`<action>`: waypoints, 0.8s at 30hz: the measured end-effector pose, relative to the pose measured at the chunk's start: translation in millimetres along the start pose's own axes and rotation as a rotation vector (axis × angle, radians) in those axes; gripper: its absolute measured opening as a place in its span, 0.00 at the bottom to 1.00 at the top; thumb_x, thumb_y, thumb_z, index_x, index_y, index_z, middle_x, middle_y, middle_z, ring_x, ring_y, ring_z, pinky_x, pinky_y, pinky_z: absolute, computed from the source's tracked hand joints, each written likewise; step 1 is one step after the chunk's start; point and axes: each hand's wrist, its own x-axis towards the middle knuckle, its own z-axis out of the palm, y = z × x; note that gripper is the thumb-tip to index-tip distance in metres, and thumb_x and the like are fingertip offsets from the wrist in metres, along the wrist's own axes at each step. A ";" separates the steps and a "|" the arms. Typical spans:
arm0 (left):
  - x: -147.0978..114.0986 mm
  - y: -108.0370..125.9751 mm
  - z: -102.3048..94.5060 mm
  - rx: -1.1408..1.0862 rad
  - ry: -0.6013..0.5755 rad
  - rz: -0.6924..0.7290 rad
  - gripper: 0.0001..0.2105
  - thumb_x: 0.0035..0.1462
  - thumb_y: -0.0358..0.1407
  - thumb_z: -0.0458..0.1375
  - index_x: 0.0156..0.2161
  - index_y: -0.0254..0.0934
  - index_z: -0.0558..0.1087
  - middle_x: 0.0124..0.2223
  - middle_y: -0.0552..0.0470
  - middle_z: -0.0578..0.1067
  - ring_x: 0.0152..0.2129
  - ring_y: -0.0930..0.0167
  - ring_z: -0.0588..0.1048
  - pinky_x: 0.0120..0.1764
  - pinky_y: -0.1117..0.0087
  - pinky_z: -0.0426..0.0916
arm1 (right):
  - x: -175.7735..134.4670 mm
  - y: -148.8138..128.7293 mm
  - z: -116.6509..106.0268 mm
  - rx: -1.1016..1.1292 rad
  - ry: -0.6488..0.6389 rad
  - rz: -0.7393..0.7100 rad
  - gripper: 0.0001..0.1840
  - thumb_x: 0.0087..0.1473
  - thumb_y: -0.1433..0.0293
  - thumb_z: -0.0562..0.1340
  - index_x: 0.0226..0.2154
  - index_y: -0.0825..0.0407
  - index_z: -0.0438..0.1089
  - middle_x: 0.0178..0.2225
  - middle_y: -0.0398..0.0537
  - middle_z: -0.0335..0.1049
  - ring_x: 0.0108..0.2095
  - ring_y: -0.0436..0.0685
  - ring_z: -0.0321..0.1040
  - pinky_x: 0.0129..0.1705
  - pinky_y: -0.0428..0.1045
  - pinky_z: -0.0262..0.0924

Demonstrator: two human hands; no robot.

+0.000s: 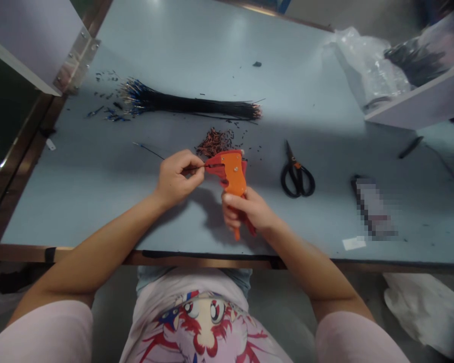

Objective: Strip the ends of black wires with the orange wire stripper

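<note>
Between thumb and fingers, my left hand (179,177) pinches a thin black wire (151,151). One end of the wire, with a blue and metal terminal, sticks out to the left. Its other end reaches the jaws of an orange and red wire stripper (233,171). My right hand (246,209) is wrapped round the stripper's handles, with the jaws pointing left toward my left fingers. Just behind the tool lies a pile of short brown and black insulation scraps (214,142). How far the wire goes into the jaws is hard to make out.
A long bundle of black wires (196,106) lies farther back, with loose blue terminals (115,116) at its left end. Black-handled scissors (297,176) and a blurred-out device (374,206) are to the right. Plastic bags (378,65) sit at the back right by a white panel (419,101).
</note>
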 end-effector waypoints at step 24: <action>15.0 7.5 -13.4 0.296 -0.190 -0.244 0.02 0.48 0.40 0.59 0.29 0.50 0.70 0.26 0.63 0.70 0.25 0.68 0.70 0.30 0.65 0.63 | 10.4 -5.5 -12.7 0.188 -0.073 0.049 0.18 0.52 0.60 0.65 0.25 0.53 0.59 0.16 0.36 0.59 0.14 0.46 0.57 0.17 0.44 0.61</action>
